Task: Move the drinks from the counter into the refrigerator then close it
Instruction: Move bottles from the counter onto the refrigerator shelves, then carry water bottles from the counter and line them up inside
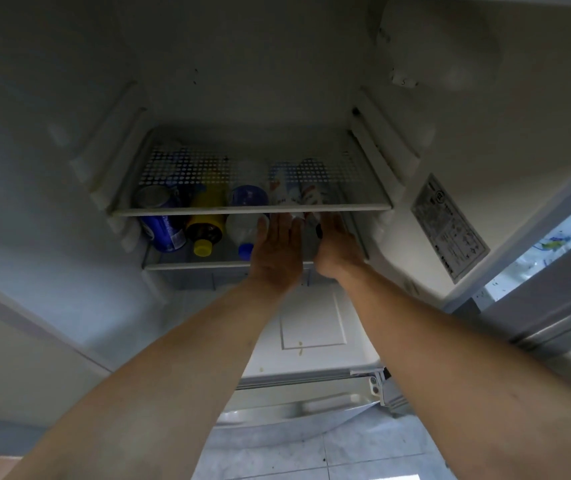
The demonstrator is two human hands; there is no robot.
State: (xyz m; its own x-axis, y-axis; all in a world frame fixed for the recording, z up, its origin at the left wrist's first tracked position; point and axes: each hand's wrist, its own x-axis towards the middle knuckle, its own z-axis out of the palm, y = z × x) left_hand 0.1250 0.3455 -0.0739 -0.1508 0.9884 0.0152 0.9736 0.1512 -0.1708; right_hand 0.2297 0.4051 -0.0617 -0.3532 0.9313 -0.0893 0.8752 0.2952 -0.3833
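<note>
Head view looks into the open refrigerator (69, 140), the largest thing here, with a perforated white shelf (249, 209) just above the fingers and a lower clear shelf (187, 263) that carries the drinks at the level of the fingers. Both arms reach forward side by side into that gap. The left hand (277, 251) is turned palm-up with its fingers (282, 223) straight and together, tips under the edge of the perforated shelf, gripping nothing. The right hand (334, 247) lies just beside it, its fingers hidden under the shelf edge, so I cannot tell whether they hold anything; something small and dark shows at its thumb side. To the left of the fingers lie a blue can (162, 233), a brown bottle with a yellow cap (204, 233) and a clear bottle with a blue cap (242, 233), all on their sides, caps toward the person. Beyond the fingertips, seen through the perforated shelf, are white cartons or bottles (294, 188); their exact kind is unclear. By my judgement the can is light, stiff and slippery and will roll, so it is best taken round its middle; the bottles are heavier, perhaps fragile if glass, and are best held round the body, not the cap.
</note>
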